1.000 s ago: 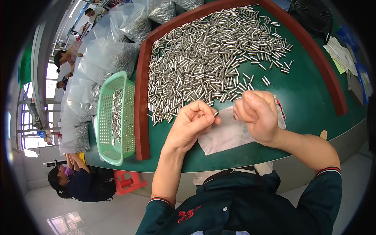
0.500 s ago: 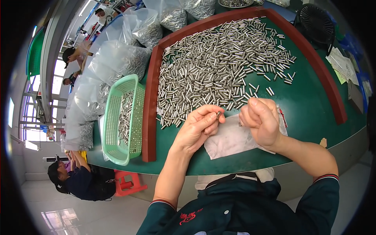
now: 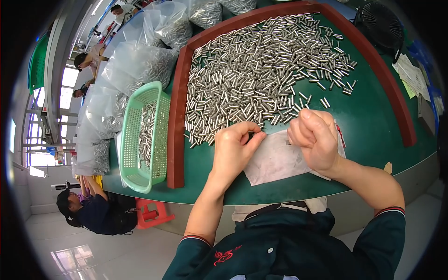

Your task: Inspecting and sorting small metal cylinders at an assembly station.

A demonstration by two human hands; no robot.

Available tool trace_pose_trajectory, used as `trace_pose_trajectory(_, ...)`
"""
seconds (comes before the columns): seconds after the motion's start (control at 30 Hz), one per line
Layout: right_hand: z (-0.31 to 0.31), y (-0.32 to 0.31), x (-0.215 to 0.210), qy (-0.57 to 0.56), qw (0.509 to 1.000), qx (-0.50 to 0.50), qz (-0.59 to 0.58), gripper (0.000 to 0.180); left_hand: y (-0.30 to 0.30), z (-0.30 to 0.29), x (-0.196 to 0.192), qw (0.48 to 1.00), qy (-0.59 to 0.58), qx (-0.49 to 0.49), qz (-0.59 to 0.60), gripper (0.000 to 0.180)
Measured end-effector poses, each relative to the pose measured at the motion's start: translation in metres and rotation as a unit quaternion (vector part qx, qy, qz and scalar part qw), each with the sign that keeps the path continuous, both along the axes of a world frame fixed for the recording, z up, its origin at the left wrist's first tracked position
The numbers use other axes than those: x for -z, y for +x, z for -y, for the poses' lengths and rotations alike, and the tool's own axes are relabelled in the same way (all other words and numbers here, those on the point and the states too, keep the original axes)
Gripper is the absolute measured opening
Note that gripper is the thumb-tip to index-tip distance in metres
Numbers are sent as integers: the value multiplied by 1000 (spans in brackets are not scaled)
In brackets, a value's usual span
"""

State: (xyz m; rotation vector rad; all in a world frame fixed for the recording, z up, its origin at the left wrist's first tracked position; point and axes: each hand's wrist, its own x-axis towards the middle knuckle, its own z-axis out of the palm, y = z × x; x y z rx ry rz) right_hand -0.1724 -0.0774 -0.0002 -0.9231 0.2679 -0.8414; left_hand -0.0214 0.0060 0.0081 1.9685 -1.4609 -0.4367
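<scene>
A pale cloth (image 3: 275,164) lies on the green surface (image 3: 368,123), on the near side of a heap of short metal pins (image 3: 254,70). At the heap's near edge, the left hand (image 3: 230,150) bends thumb and forefinger together; whether it grips a pin cannot be told. The right hand (image 3: 318,143), nearer than the heap's right part, is clenched, its contents hidden. Left of the heap stands a green basket (image 3: 161,154) of pins, past the red-brown frame (image 3: 176,144) bordering the heap. Beyond, clear bags (image 3: 140,65) bulge to the heap's left; a black fan (image 3: 380,25) stands right.
</scene>
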Motion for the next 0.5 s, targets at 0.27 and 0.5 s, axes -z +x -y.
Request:
trace_pose_trajectory(0.27,1,0,2,-9,1000,3,-14,40,-6,3,5,994,24,35,103,8)
trace_pose_trajectory(0.5,0,0,-1,-7,1000,4,-22,42,-6,-1,12,975,-55,215,9,11)
